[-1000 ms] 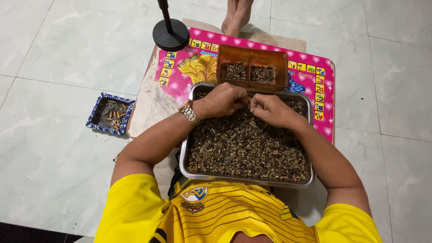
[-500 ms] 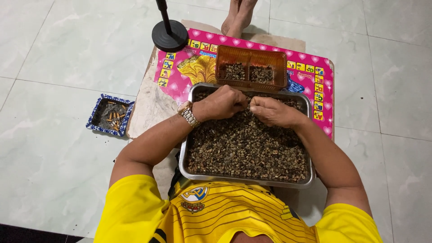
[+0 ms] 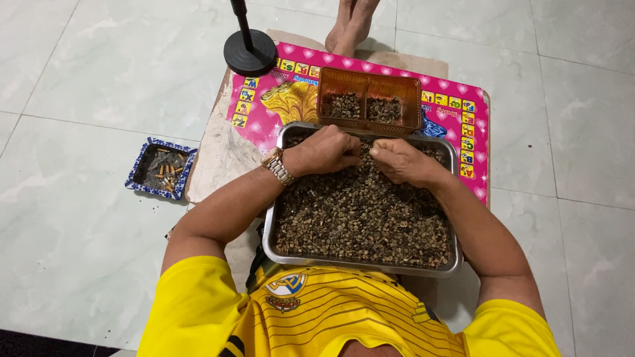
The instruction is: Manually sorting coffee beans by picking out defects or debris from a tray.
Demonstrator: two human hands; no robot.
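- View from above, looking down at a person in a yellow shirt [image 3: 344,311] seated on a pale tiled floor [image 3: 86,218].
- A rectangular metal tray [image 3: 360,266] rests across the lap, its long side running left to right, filled with small dark brown seeds [image 3: 360,221].
- Both hands meet at the far middle of the tray, over the seeds and just short of the far rim.
- The left hand [image 3: 325,151], with a gold-coloured wristwatch [image 3: 277,165], is curled into a loose fist, knuckles up, fingers tucked under.
- The right hand [image 3: 400,160] is also curled, fingertips drawn together towards the left hand, almost touching it.
- The fingers of both hands are closed narrow, as if pinching something small between them; what they pinch is hidden, so I cannot tell which seed.
- The seeds lie directly beneath and on the near side of both hands; neither hand is clearly nearer.
- Just beyond the tray's far rim sits an orange two-compartment box [image 3: 369,99], both compartments holding some seeds.
- Under both lies a pink patterned mat [image 3: 463,109].
- To the left on the floor: a blue-edged ashtray [image 3: 161,168]; farther up, a black round stand base [image 3: 250,51].
- Another person's bare feet [image 3: 350,23] show at the top.
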